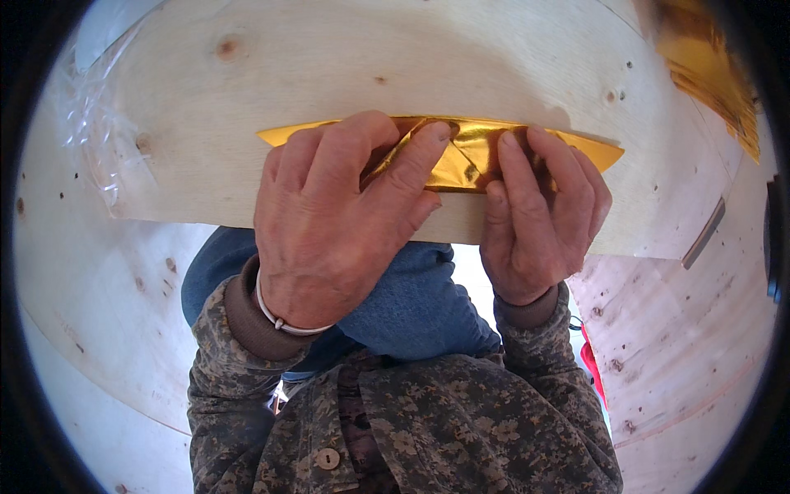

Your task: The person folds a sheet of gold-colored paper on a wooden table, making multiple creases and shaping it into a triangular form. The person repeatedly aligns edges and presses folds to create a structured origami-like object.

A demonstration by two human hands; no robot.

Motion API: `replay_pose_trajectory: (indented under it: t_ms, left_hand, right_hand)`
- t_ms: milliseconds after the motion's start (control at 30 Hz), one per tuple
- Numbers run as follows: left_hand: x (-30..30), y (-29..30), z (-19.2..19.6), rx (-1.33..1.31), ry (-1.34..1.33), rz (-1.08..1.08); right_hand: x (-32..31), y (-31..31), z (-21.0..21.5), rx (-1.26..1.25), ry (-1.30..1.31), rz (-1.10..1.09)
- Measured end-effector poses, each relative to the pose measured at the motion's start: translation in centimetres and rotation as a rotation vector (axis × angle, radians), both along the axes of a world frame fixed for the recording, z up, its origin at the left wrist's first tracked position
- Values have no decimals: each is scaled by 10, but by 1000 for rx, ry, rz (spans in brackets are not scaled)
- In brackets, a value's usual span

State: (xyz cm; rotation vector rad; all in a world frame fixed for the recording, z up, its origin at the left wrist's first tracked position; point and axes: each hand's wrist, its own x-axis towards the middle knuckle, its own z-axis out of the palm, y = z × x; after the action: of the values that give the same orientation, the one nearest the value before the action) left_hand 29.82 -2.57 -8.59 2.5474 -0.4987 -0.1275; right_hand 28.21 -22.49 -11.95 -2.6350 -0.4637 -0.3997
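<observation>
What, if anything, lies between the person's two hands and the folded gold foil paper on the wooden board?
Nothing visible: the left hand and right hand both press directly on the folded gold foil paper lying on the pale wooden board.

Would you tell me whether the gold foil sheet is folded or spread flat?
Folded: the gold foil sheet shows creased flaps, pressed by both hands.

I've got a shiny gold foil paper [461,160] here, folded into a long thin strip with pointed ends, creased at its middle, lying flat across the pale wooden board [329,74], near its front edge
</observation>
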Motion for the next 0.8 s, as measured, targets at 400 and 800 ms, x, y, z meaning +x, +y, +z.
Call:
replay_pose_trajectory:
  t_ms: [400, 800]
  left_hand:
    - [0, 0, 0, 14, -7, -4]
    - [-1, 0, -1, 12, -9, 4]
  right_hand:
    - [0, 1, 1, 1, 7, -3]
    - [0, 0, 0, 12, 2, 2]
